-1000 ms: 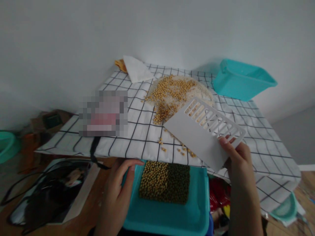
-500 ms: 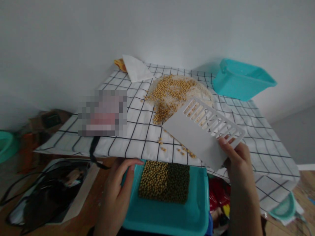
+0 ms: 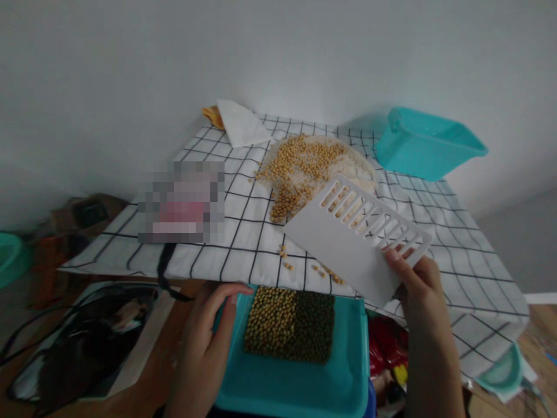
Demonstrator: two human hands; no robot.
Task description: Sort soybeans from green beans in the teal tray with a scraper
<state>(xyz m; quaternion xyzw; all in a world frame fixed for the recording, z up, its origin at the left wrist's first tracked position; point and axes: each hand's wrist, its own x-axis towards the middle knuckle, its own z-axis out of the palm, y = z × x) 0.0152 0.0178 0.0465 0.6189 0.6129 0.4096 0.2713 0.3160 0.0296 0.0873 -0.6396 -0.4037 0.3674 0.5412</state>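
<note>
My right hand [image 3: 420,276] grips a flat white plastic plate [image 3: 343,244] by its slotted end, thumb on top. The plate is tilted over the front of the table, its far corner near a heap of yellow beans [image 3: 289,203] that look like soybeans. At the left rim of a turquoise tray [image 3: 291,389], my left hand [image 3: 211,325] is closed, with thumb and forefinger at the far left corner. Inside the tray lies a rectangular patch of beans [image 3: 270,319], yellowish on the left and darker green on the right. The tray sits just below the table's edge.
A checked cloth [image 3: 243,232] covers the table. Pale grains [image 3: 357,159] lie beside the yellow beans, and several loose beans [image 3: 285,264] are near the front edge. A turquoise bin [image 3: 426,142] stands back right, a folded white cloth [image 3: 241,125] back left. A blurred-out object [image 3: 183,200] lies left.
The white plate has shifted very slightly left and down in view. Both hands keep their hold, and the beans look the same.
</note>
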